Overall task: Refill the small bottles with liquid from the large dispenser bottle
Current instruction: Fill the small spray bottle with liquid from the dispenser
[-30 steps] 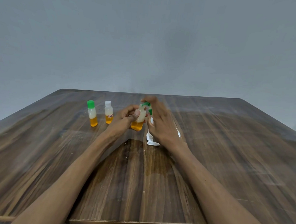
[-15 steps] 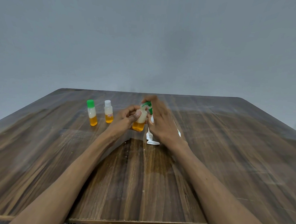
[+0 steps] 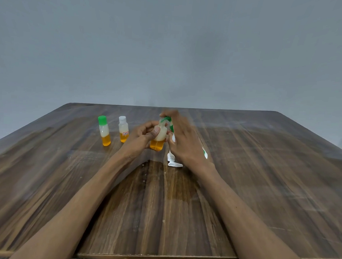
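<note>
Fingers of the left hand (image 3: 144, 135) wrap a small bottle (image 3: 159, 137), orange liquid low in it, steadying it just above the counter (image 3: 262, 183). At its 1 o'clock the right hand (image 3: 185, 144) pinches a green cap (image 3: 165, 120) at the neck, likely twisting it. A white pump head (image 3: 173, 162) lies at 5 o'clock; the dispenser bottle (image 3: 204, 153) hides behind the right hand. Two capped small bottles, green-capped (image 3: 104, 132) and white-capped (image 3: 123, 129), wait at 9 o'clock. Grey wall (image 3: 170, 50) behind.
</note>
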